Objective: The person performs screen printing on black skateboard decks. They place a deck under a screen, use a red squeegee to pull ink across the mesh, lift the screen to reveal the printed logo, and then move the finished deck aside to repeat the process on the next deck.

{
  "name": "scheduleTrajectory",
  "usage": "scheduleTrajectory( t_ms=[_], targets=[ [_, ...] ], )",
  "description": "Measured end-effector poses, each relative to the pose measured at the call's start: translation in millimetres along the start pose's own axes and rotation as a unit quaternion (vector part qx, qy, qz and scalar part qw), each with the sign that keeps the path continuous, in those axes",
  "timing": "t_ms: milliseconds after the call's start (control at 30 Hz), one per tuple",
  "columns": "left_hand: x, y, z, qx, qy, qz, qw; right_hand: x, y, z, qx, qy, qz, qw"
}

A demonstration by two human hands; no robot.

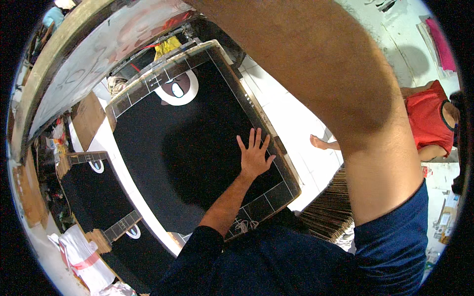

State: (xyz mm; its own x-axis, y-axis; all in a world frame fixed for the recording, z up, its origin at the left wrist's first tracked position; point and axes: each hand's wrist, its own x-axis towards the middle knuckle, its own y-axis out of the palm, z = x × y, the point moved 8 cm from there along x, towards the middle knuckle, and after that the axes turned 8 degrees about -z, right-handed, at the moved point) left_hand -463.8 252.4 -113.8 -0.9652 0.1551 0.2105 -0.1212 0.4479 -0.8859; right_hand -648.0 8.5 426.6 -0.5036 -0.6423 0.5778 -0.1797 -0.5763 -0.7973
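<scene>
My left hand (255,157) lies with spread fingers on a large black cloth panel (197,143), near its right edge. The panel covers a board with a dark, line-marked border (267,201) and a worn light rim. At the panel's far end is a printed white and brown oval motif (177,90). A broad shadow falls across the middle of the cloth. My bare right arm (321,74) reaches up across the view, close to the camera, and leaves it at the top edge, so the right hand is out of sight.
On the left stand more boards with black panels (94,190) and a white bundle with a red band (89,259). A long framed panel (94,49) slants along the upper left. Stacked thin brown sheets (326,207) stand by my right side. A person in red (428,121) sits on the right.
</scene>
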Motion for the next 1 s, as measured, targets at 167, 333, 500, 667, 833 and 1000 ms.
scheduleTrajectory(
  t_ms=[167, 333, 500, 667, 833, 1000],
  targets=[
    [15, -1, 18, -0.115, -0.061, 0.076, 0.989, -26, 2, -1, 0.018, 0.040, -0.015, 0.999],
    [-8, -171, 93, -0.329, -0.240, -0.324, 0.854, -91, 48, -9, 0.040, 0.114, -0.073, 0.990],
    [-140, -323, 129, -0.526, -0.181, -0.633, 0.539, -246, 89, 13, 0.014, -0.028, -0.232, 0.972],
    [-214, -207, 165, -0.584, -0.546, -0.481, 0.360, -391, 184, 3, 0.172, 0.108, 0.006, 0.979],
    [-255, -144, 186, -0.524, -0.645, -0.239, 0.501, -412, 235, -48, 0.184, 0.139, 0.018, 0.973],
    [-230, -170, 168, 0.003, -0.512, -0.163, 0.843, -326, 284, -129, 0.059, 0.132, -0.008, 0.989]
  ],
)
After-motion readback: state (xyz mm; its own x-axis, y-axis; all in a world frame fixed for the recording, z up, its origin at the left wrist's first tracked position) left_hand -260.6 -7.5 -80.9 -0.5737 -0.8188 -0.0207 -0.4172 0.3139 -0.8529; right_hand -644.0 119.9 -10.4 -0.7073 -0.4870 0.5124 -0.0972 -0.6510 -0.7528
